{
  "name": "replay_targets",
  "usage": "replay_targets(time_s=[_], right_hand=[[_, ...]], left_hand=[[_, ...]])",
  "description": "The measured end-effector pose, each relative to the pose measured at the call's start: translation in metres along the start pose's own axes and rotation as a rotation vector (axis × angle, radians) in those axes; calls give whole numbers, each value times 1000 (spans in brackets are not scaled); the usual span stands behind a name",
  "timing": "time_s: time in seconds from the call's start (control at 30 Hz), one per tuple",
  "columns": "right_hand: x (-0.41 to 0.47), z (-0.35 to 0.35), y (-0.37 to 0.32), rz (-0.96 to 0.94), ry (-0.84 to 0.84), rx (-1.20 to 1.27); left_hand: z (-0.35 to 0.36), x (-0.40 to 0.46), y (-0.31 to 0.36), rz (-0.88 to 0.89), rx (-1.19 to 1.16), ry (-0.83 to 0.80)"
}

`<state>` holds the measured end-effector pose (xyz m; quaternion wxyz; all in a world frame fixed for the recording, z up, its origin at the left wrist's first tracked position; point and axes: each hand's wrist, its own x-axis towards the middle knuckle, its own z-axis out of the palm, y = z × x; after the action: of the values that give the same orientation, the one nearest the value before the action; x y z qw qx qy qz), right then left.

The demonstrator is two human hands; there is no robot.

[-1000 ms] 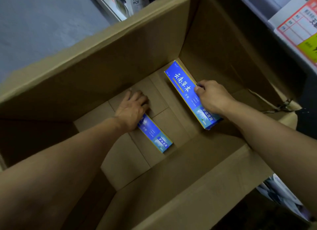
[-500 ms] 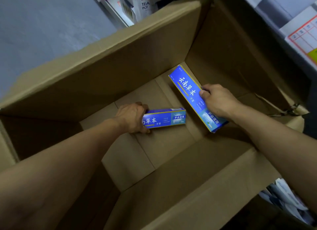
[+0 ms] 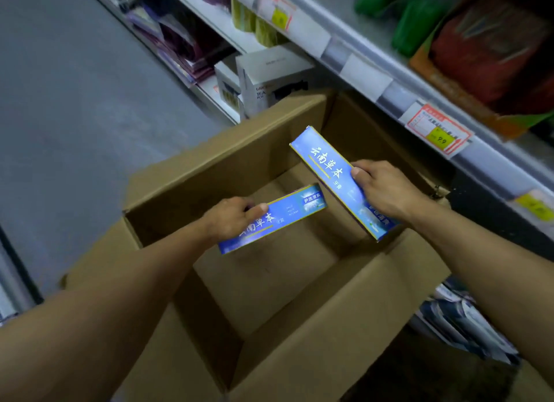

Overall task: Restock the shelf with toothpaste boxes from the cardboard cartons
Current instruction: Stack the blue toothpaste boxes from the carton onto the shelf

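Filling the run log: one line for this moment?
left hand: holds box | right hand: holds second box | both above carton

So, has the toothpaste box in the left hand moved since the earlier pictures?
Yes. The toothpaste box gripped by the left hand has come up off the floor of the cardboard carton and is now near its rim.
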<state>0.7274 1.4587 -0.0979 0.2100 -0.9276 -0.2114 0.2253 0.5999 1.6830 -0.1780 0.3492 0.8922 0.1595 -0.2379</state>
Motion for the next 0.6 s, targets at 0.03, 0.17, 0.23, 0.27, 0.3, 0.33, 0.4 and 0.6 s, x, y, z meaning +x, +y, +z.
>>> replay_targets(time_s=[0.03, 0.17, 0.23, 0.27, 0.3, 0.33, 0.4, 0.6], right_hand=[[-10, -9, -8, -14, 20, 13], [-52, -50, -36, -48, 107, 27], [-72, -70, -48, -59, 154, 16], [-82, -80, -53, -64, 177, 13], [-92, -91, -58, -69, 201, 10], [-101, -101, -62, -75, 229, 8], [-123, -124, -71, -68, 281, 8], [-191, -193, -90, -60, 412, -35]], left_hand=[[-9, -9, 5, 12, -23, 14], [-45, -46, 26, 79, -44, 68], [-63, -64, 42, 126, -34, 100], [-72, -74, 51, 148, -38, 110], [-81, -83, 60, 164, -46, 113], [-90, -91, 69, 179, -52, 113], [-108, -106, 87, 218, -58, 121], [-153, -142, 148, 355, 17, 197]])
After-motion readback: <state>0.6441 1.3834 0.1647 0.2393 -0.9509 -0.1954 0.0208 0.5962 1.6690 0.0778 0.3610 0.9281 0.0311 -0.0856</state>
